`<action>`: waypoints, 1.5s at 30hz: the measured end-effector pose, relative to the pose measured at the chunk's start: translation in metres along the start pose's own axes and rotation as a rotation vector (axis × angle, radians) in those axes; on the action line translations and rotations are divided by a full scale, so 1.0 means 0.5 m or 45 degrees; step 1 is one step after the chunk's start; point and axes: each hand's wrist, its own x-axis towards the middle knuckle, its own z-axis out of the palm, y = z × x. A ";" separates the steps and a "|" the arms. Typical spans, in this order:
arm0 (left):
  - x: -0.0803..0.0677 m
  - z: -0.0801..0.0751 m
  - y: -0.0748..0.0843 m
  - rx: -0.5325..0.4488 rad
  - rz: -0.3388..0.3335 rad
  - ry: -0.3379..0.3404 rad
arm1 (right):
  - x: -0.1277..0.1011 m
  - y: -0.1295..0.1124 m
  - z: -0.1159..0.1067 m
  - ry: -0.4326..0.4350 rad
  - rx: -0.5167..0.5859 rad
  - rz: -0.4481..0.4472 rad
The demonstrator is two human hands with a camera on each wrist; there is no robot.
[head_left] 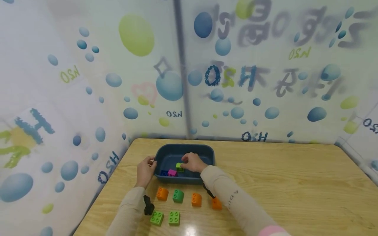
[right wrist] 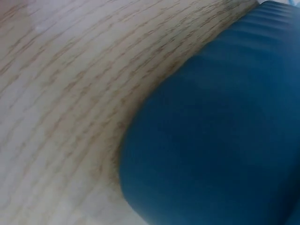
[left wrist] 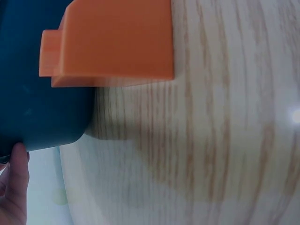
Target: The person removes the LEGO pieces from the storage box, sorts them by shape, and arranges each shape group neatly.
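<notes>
In the head view, a dark blue plastic bin (head_left: 186, 180) stands on the table. My left hand (head_left: 144, 173) grips its left rim, thumb and fingers at the wall; the left wrist view shows a finger (left wrist: 18, 171) against the bin's side. My right hand (head_left: 194, 163) reaches inside over the right part and pinches a lime-green toy building block (head_left: 179, 167) at its fingertips. Beside that block, a magenta block (head_left: 172, 172) and a dark blue block (head_left: 164, 173) lie in the bin's front left corner. The right wrist view shows only the bin's outer wall (right wrist: 211, 117) and table.
In front of the bin, a row holds orange blocks (head_left: 162, 194) and a green block (head_left: 178, 196); my right sleeve partly covers the rightmost orange block (head_left: 217, 204). Two lime-green blocks (head_left: 174, 218) lie nearer me. A patterned curtain (head_left: 265, 98) hangs behind the wooden table (head_left: 280, 177).
</notes>
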 end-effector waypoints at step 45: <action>0.002 0.002 -0.001 -0.002 -0.024 -0.014 | -0.027 -0.058 0.006 -0.029 0.156 0.210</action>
